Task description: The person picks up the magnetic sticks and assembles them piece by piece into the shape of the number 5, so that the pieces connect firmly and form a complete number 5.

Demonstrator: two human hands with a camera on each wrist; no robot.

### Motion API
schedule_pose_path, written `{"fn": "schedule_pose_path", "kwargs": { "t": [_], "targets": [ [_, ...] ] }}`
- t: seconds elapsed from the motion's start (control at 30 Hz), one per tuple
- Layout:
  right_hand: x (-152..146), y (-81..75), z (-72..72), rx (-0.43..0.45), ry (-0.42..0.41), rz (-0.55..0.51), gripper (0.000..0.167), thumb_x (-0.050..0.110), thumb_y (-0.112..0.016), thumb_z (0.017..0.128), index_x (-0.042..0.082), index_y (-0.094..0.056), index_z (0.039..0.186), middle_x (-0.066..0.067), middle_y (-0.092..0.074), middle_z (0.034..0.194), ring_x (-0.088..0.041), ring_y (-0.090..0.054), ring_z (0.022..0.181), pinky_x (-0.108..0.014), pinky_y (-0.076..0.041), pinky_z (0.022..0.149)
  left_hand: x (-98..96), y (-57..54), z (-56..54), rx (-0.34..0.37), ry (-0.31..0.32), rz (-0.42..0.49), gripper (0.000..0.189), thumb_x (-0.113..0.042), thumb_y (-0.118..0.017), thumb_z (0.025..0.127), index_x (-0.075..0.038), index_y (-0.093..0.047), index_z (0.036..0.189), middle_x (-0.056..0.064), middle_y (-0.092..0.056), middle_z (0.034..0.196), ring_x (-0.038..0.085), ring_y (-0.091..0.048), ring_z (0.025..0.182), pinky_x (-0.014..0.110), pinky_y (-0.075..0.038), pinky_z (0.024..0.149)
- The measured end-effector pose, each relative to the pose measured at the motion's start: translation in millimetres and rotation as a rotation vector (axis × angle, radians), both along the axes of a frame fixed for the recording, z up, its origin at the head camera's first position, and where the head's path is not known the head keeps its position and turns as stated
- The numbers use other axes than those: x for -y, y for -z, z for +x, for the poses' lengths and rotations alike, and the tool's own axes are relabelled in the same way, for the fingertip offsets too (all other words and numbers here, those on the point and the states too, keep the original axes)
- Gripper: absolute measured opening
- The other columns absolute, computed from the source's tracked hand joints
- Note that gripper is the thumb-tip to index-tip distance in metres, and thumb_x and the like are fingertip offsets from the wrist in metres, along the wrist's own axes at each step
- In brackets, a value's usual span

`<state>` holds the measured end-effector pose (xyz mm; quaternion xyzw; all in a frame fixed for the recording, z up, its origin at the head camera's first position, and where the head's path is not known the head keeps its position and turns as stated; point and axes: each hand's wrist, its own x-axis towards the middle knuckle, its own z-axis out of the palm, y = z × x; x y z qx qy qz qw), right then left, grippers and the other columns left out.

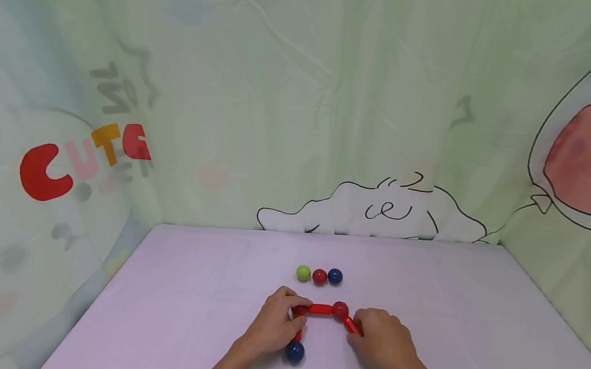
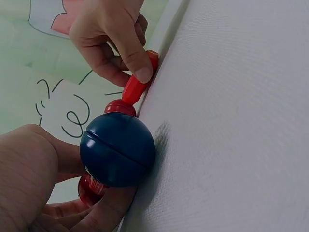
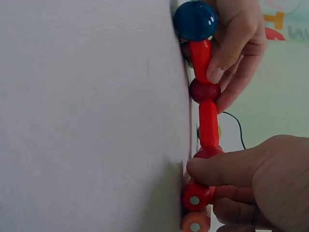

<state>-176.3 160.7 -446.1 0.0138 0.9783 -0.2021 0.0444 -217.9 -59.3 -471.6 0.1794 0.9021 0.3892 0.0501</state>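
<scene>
A chain of red magnetic rods and balls lies bent on the table. My left hand (image 1: 276, 320) grips its corner, thumb and fingers around a red ball (image 3: 204, 90) and the red rod (image 3: 200, 59) leading to a blue ball (image 1: 295, 352). Another red rod (image 1: 321, 309) runs from that corner to a second red ball (image 1: 340, 310). With thumb and fingers, my right hand (image 1: 384, 341) pinches a red rod (image 1: 352, 325) that meets this second ball at an angle. Beside its silver-tipped end, an orange-red end (image 3: 195, 224) with a silver disc shows under the right fingers.
Behind the chain a green ball (image 1: 303, 273), a red ball (image 1: 320, 277) and a blue ball (image 1: 335, 276) stand in a row on the pale table (image 1: 199, 294). A printed curtain (image 1: 282, 100) hangs along the table's back and sides.
</scene>
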Motion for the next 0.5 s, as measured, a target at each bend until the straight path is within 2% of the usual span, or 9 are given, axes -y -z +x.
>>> {"fn": "schedule_pose_path", "kwargs": {
  "t": [0.2,0.4,0.5],
  "targets": [
    [6.9,2.4,0.0,-0.029,-0.002,0.09,0.031,0.019,-0.09,0.074,0.005,-0.072,0.096,-0.002,-0.054,0.071,-0.017,-0.05,0.061,-0.032,-0.054,0.063,-0.1,0.3,-0.2,-0.005,0.003,-0.007,0.03,-0.016,-0.074,0.092,-0.02,-0.075,0.121,-0.003,-0.056,0.11,0.012,-0.051,0.093,0.022,-0.049,0.072],
    [7.2,2.9,1.9,-0.086,-0.033,0.125,0.033,0.019,-0.089,0.074,0.004,-0.071,0.098,-0.001,-0.054,0.072,-0.017,-0.05,0.062,-0.036,-0.054,0.063,-0.3,-0.4,0.6,-0.002,0.006,-0.007,0.03,-0.016,-0.073,0.092,-0.02,-0.075,0.122,-0.003,-0.055,0.11,0.013,-0.051,0.094,0.023,-0.049,0.071],
    [6.8,2.8,1.6,-0.102,-0.054,0.136,0.037,0.019,-0.088,0.074,0.004,-0.072,0.104,-0.002,-0.059,0.077,-0.017,-0.052,0.064,-0.038,-0.056,0.066,-0.3,-1.2,1.2,-0.003,0.004,-0.009,0.03,-0.016,-0.073,0.092,-0.02,-0.075,0.122,-0.003,-0.055,0.11,0.013,-0.051,0.094,0.023,-0.049,0.071]
  ]
}}
